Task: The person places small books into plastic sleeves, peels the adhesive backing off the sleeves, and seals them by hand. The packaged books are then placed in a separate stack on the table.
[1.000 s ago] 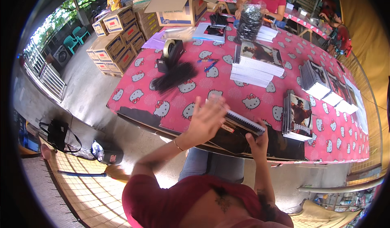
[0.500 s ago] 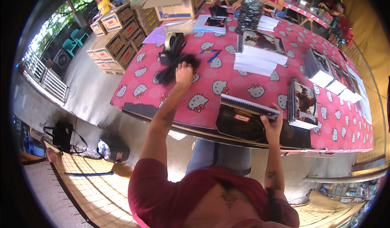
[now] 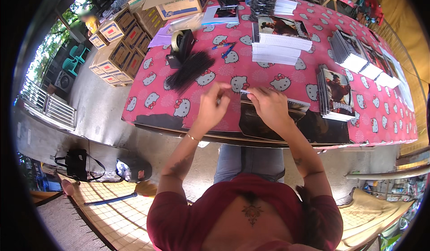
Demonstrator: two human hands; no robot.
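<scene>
A dark-covered notebook [image 3: 257, 123] lies at the table's near edge, its white page edges and punched side turned away from me. My right hand [image 3: 271, 108] covers its middle, thumb and fingers closed at its far left corner. Just left of that corner is my left hand [image 3: 215, 105], fingers curled into a pinch; what they hold is too thin and blurred to make out. A loose pile of black spiral binding coils [image 3: 191, 71] lies beyond my left hand, beside a black tape dispenser [image 3: 181, 48].
Blue-handled cutters [image 3: 229, 49] lie past the coils. A stack of unbound notebooks [image 3: 277, 49] stands mid-table, with bound spiral notebooks [image 3: 336, 92] to the right. A bundle of black coils [image 3: 262, 2] stands at the back. Cardboard boxes [image 3: 118, 49] are piled left of the table.
My left hand has left the coil pile and come to the notebook's left corner. My right hand has moved from the notebook's right end to its left corner.
</scene>
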